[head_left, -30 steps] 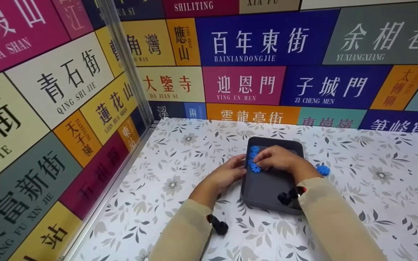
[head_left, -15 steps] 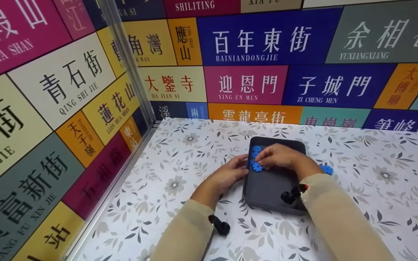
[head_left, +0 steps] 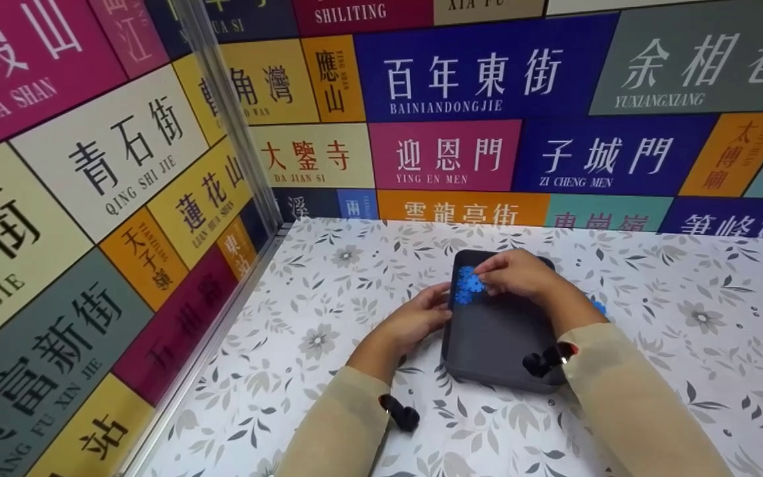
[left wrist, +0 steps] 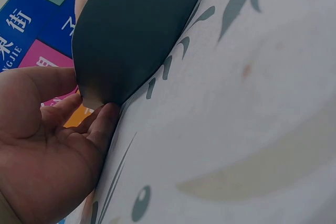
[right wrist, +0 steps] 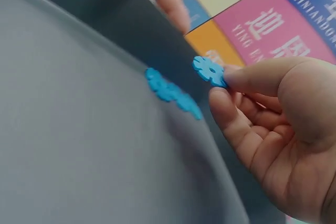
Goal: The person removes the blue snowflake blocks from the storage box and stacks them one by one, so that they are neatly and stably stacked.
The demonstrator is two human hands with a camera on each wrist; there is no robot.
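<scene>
My right hand (head_left: 522, 278) pinches a blue snowflake disc (right wrist: 206, 71) between thumb and index finger, above the far left corner of a dark grey tray (head_left: 494, 348). Under it in the tray, several more blue discs (right wrist: 173, 94) lie along the wall; in the head view the fingers and held disc partly cover them. My left hand (head_left: 418, 318) holds the tray's left side, with the thumb at the rim and the other fingers against the outside. The left wrist view shows this hand (left wrist: 58, 140) by the tray's dark outer wall (left wrist: 131, 30).
More blue snowflake discs (head_left: 600, 307) lie on the table right of the tray, mostly hidden behind my right forearm. A floral cloth (head_left: 315, 384) covers the table. Walls of coloured street-name panels (head_left: 448, 156) stand behind and to the left.
My right hand has lifted a blue disc from the row and shifted slightly right and away from me. The discs in the tray now sit nearer the far corner. The left hand stays put.
</scene>
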